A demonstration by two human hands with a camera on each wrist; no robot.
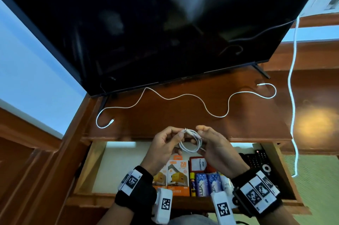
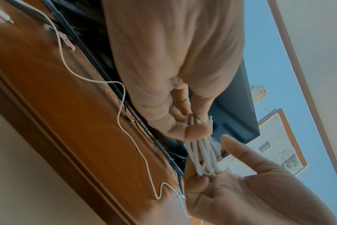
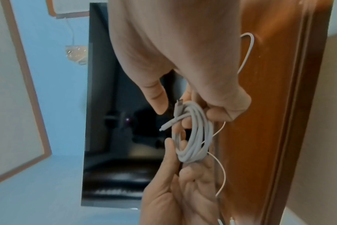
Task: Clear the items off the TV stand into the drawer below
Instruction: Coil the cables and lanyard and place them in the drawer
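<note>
Wrist bands with black-and-white square markers sit closest to my head view, and just past them I have both hands up over the open drawer (image 1: 86, 168). Between them I hold a coiled white charging cable (image 1: 190, 142): my left hand (image 1: 163, 144) pinches one side of the coil with curled fingers, and my right hand (image 1: 214, 147) closes its fingers on the other side, the thumb sticking out straight. One plug end pokes out at the top of the coil. Down in the drawer I can see orange charger boxes (image 1: 178, 175), a red card pouch (image 1: 198, 165), blue-and-white tubes (image 1: 207, 183) and a black remote (image 1: 260, 160) at the right. On the wooden TV stand (image 1: 183, 114) a second white cable (image 1: 183, 96) lies uncoiled in loose waves in front of the television (image 1: 146, 23), well apart from my hands. A thicker white cord (image 1: 293, 96) hangs down at the right.
</note>
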